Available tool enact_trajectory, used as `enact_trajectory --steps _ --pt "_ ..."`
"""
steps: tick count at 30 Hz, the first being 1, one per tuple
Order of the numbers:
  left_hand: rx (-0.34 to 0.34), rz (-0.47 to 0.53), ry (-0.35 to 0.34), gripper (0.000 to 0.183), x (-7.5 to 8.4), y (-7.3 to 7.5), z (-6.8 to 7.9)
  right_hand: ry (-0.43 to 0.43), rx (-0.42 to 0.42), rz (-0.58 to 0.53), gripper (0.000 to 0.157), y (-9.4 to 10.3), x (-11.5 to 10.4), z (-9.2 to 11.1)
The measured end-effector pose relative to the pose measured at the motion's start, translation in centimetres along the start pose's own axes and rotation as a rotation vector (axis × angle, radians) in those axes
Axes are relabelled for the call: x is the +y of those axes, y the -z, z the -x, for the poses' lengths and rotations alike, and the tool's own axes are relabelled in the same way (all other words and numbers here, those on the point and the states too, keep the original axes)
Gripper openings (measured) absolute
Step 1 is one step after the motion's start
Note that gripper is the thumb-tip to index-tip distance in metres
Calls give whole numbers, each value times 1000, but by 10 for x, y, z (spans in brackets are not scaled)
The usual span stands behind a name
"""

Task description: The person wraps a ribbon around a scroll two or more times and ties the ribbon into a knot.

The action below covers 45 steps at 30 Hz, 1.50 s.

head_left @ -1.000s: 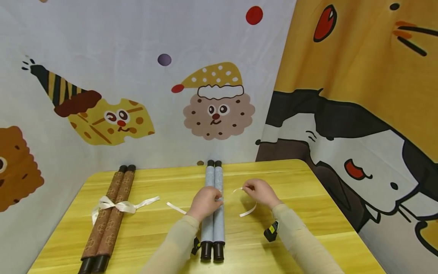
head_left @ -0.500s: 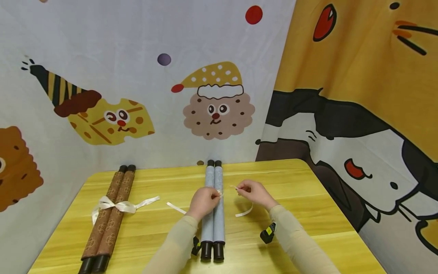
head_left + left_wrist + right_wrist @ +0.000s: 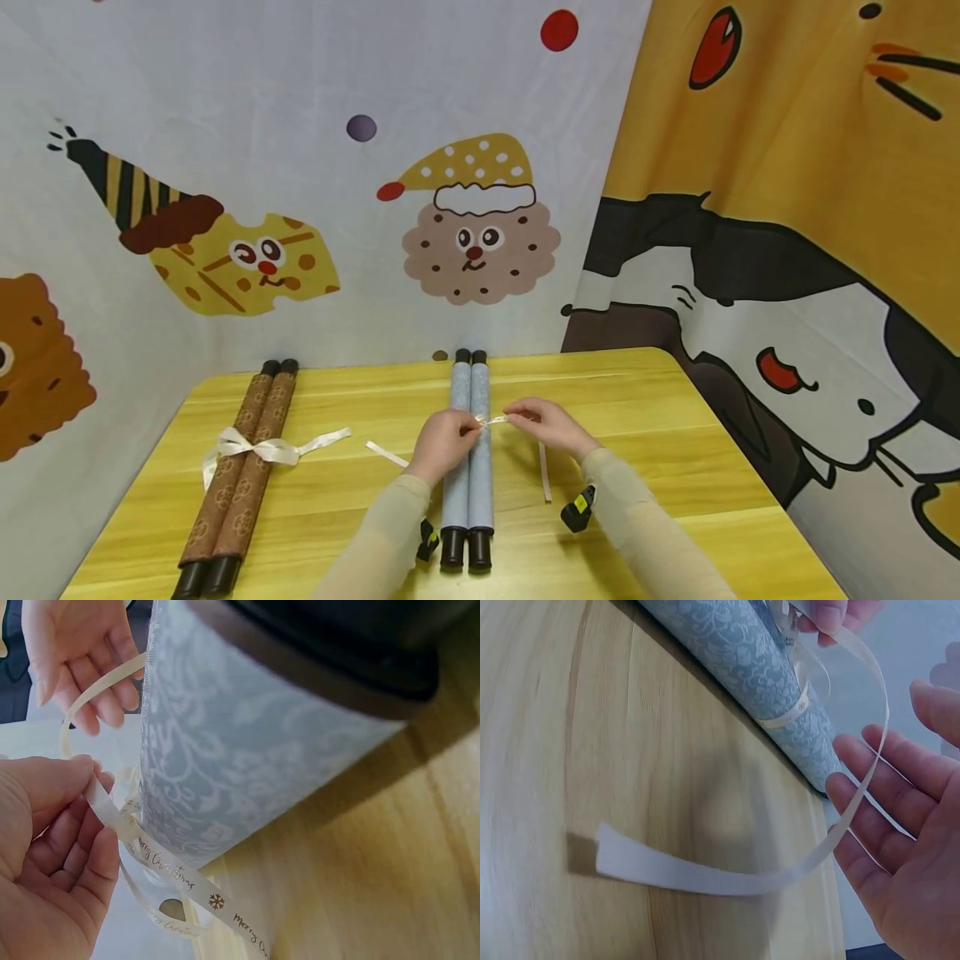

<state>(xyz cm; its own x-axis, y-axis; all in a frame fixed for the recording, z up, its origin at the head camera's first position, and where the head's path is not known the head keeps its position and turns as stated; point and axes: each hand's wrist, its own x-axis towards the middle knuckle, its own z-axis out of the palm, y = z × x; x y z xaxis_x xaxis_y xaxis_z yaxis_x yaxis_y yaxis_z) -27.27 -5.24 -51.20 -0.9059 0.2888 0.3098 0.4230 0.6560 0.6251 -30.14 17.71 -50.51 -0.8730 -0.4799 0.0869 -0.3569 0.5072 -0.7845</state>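
Observation:
A pale blue, floral-patterned scroll (image 3: 481, 492), rolled on two rods with dark end knobs, lies mid-table. Around it runs a narrow cream ribbon (image 3: 169, 866) printed with gold lettering and snowflakes. My left hand (image 3: 444, 442), over the scroll, pinches the ribbon between thumb and fingertips near the crossing. Just to the right is my right hand (image 3: 553, 427), its fingers loosely extended and the thumb apart in the right wrist view. A ribbon length arcs from the left hand across the right fingers (image 3: 889, 787) to a dangling free end (image 3: 660, 870).
On the left lies a brown patterned scroll (image 3: 251, 492) tied with a white ribbon bow (image 3: 255, 450). A printed cartoon curtain (image 3: 300, 167) stands behind the wooden table (image 3: 637, 400). Another ribbon end (image 3: 386, 455) lies left of the blue scroll.
My right hand has moved left, closer to the blue scroll, and its ribbon end now hangs straighter down. My left hand has stayed at the crossing.

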Motion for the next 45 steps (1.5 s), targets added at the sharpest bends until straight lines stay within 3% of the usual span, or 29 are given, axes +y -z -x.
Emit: enact_trajectory --steps 7,13,26,30,38,45 --pt "27 21 28 8 -1 -2 -1 -35 -17 -32 30 -2 -1 -1" --pt "105 74 91 6 -3 -2 -1 -60 -10 -54 26 1 -1 0" --pt "151 132 142 6 -3 2 1 -47 -110 -135 16 12 8 3" --pt "148 162 169 5 -4 2 2 -59 -67 -171 18 9 2 0" --pt "156 251 247 5 -6 2 3 -88 108 -193 16 -12 -9 -12" --pt "178 266 259 5 -6 2 4 -158 140 -260 18 -29 -16 -20"
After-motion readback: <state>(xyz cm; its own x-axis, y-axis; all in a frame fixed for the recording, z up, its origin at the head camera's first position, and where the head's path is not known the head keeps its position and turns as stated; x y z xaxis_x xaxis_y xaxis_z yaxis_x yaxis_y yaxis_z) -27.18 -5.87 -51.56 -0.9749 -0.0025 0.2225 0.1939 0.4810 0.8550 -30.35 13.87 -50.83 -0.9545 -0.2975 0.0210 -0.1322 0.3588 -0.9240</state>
